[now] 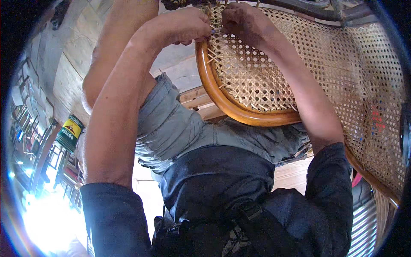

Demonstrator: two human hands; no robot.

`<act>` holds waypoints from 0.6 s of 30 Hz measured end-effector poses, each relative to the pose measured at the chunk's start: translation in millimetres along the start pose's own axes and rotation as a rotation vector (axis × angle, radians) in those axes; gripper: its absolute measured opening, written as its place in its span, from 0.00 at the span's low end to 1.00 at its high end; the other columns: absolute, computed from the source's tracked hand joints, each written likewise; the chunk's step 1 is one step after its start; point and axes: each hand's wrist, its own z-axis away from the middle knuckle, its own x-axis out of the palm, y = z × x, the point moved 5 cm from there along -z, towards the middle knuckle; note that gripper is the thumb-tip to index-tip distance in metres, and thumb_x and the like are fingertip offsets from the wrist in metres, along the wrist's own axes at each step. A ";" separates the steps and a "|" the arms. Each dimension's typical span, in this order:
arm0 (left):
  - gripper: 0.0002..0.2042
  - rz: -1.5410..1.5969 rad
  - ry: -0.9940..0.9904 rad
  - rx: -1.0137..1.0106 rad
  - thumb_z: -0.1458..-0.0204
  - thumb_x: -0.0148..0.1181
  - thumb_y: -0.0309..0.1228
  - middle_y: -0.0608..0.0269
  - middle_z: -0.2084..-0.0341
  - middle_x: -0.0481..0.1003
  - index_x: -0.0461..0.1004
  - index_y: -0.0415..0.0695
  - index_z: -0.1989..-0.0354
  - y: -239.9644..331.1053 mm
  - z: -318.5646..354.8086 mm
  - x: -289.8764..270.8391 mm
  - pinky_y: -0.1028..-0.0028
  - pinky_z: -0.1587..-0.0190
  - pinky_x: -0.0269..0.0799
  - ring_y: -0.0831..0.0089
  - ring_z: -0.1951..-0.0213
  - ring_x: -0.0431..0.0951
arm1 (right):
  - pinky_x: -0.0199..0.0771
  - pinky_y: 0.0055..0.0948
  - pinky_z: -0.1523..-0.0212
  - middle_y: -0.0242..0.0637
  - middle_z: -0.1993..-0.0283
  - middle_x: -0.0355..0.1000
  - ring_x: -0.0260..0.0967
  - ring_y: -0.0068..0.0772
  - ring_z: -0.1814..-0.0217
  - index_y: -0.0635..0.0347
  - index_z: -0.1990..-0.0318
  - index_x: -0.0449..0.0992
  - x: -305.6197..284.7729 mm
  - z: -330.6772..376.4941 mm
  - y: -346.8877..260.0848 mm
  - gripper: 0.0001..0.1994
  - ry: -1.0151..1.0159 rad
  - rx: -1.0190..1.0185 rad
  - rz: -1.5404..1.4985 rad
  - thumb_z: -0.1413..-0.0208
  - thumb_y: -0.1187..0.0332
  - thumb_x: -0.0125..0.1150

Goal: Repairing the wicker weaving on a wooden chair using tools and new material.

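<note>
A curved piece of furniture with a glossy brown wooden frame (233, 112) rests on my lap. Woven cane (257, 83) fills the frame, and loose strand ends stick out along its left edge. My left hand (186, 25) is closed at that left edge, its fingertips pinched against the weave. Just to its right, my right hand (245, 25) lies over the upper part of the cane with its fingers curled in. Both hands are near each other but apart. Whatever thin thing lies in the fingers is too small to make out.
The cane surface continues to the right as a tall curved panel (370, 98). A dark curved wooden rail (314, 7) crosses the top. A green and yellow container (70, 132) stands at the left. Strong light glares at the lower left. Pale boards (68, 73) cover the floor.
</note>
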 end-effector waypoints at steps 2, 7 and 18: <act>0.13 -0.065 -0.005 -0.062 0.54 0.55 0.40 0.69 0.89 0.63 0.70 0.43 0.80 3.7 1.2 -0.3 0.76 0.87 0.53 0.79 0.89 0.59 | 0.68 0.27 0.61 0.42 0.64 0.74 0.70 0.27 0.60 0.68 0.62 0.72 19.7 27.2 -30.7 0.09 0.017 -0.348 0.485 0.46 0.71 0.54; 0.18 -0.300 0.035 -0.240 0.51 0.57 0.46 0.72 0.90 0.61 0.67 0.47 0.84 10.7 -6.6 -1.0 0.77 0.88 0.48 0.82 0.90 0.55 | 0.68 0.28 0.62 0.45 0.64 0.74 0.70 0.30 0.61 0.68 0.61 0.73 33.3 39.4 -61.0 0.11 0.018 -0.211 0.983 0.47 0.69 0.56; 0.16 -0.347 0.087 -0.163 0.54 0.61 0.44 0.68 0.88 0.68 0.74 0.42 0.79 -5.2 -21.8 -11.3 0.72 0.82 0.60 0.76 0.85 0.64 | 0.67 0.35 0.62 0.52 0.65 0.73 0.71 0.40 0.61 0.69 0.60 0.73 25.6 28.9 -60.0 0.13 -0.002 -0.637 0.987 0.49 0.69 0.50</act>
